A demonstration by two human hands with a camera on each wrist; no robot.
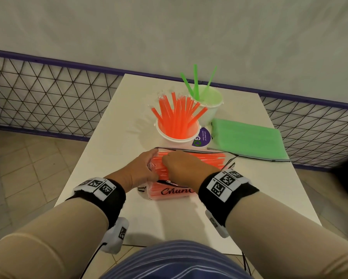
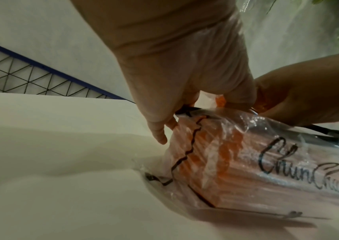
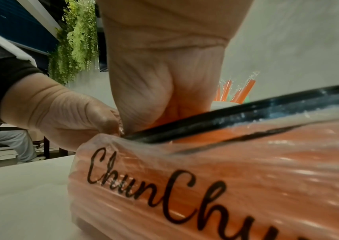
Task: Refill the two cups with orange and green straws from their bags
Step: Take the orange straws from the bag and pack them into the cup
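A clear zip bag of orange straws (image 1: 173, 191) lies on the white table (image 1: 112, 141) in front of me, its black-rimmed mouth open upward. My left hand (image 1: 149, 166) pinches the bag's left rim, as the left wrist view (image 2: 195, 110) shows. My right hand (image 1: 169, 160) reaches into the mouth, fingers curled round orange straws inside; its fingertips are hidden. Behind the bag stands a white cup (image 1: 163, 135) holding several orange straws (image 1: 177, 115). A second white cup (image 1: 211, 111) behind it holds three green straws (image 1: 196, 85). The green straw bag (image 1: 247, 137) lies flat at the right.
A purple round sticker (image 1: 202, 137) sits between the orange cup and the green bag. A black wire-mesh fence with a purple rail (image 1: 38, 87) runs behind and beside the table. Tiled floor lies to the left. Bare tabletop shows on the left half.
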